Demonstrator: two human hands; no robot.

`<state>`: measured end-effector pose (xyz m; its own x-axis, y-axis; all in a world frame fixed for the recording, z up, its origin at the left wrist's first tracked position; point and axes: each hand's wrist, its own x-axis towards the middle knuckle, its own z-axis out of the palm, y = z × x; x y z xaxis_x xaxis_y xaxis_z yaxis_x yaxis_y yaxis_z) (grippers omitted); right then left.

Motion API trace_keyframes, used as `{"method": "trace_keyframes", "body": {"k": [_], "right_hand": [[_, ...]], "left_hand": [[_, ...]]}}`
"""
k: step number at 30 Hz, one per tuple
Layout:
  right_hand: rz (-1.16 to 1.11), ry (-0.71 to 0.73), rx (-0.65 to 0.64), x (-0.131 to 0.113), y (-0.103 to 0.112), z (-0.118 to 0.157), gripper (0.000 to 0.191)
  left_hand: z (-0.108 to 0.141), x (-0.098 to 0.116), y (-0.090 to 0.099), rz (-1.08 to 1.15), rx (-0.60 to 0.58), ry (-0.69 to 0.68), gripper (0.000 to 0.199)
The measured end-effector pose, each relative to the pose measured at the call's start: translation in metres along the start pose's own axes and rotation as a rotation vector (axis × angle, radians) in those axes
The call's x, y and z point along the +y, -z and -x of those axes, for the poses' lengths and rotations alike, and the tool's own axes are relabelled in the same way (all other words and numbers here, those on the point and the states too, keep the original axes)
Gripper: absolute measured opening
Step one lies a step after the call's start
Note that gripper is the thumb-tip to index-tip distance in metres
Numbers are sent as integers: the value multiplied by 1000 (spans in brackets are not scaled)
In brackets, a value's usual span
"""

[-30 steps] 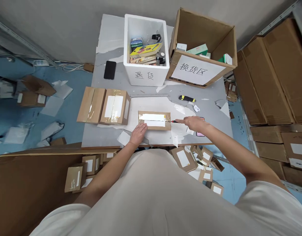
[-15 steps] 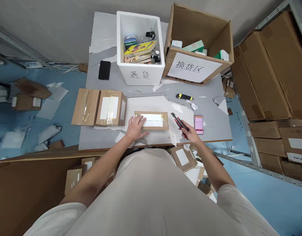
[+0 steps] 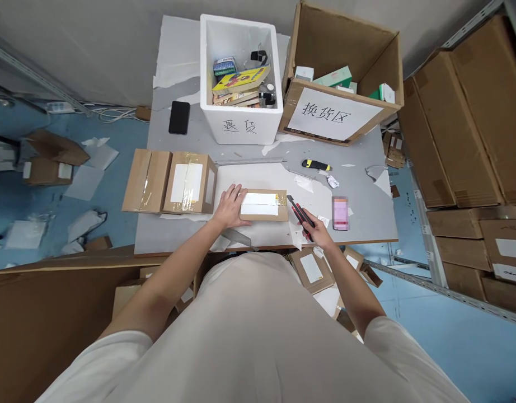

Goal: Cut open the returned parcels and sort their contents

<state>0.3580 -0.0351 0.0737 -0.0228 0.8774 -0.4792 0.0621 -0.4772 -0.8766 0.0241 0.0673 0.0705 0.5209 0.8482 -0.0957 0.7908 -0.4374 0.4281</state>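
Observation:
A small flat cardboard box [image 3: 261, 217] with a white label and clear tape lies in front of me on the white sheet [image 3: 258, 174]. My left hand [image 3: 231, 207] grips its left end, fingers at the far corner and thumb along the near edge. My right hand [image 3: 317, 230] is closed around a red and black box cutter [image 3: 300, 215]. The cutter's tip points at the box's right end, close to it; whether they touch I cannot tell.
To the left stand two taped cardboard boxes [image 3: 147, 180]. A foam box [image 3: 241, 124] of books and a big carton [image 3: 337, 115] stand at the back. A yellow-black cutter [image 3: 316, 165], a lit phone [image 3: 340, 213] and a dark phone [image 3: 179, 118] lie on the table.
My right hand has moved left with the box cutter, bringing its tip nearer the box. My left hand has shifted from the box's top to its left end.

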Motion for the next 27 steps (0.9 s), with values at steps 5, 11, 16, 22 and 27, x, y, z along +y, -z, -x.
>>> {"method": "trace_keyframes", "body": {"k": [5,11,16,22,27], "right_hand": [[88,-7,-37,-5,8,-6,73],[200,-64,-137,-9,24,2,67],[220,-89,-160,-7,22,11,70],[189,-113,-185,-1,19,31,71],[149,-131,-177,11,11,54,68]], "left_hand": [[-2,-3,-1,9,44,-45,118],[1,3,4,-40,-23,19,114],[2,8,7,-73,-63,56,115],[1,9,9,-68,-93,71,115],[1,6,5,-33,-74,68,116]]}}
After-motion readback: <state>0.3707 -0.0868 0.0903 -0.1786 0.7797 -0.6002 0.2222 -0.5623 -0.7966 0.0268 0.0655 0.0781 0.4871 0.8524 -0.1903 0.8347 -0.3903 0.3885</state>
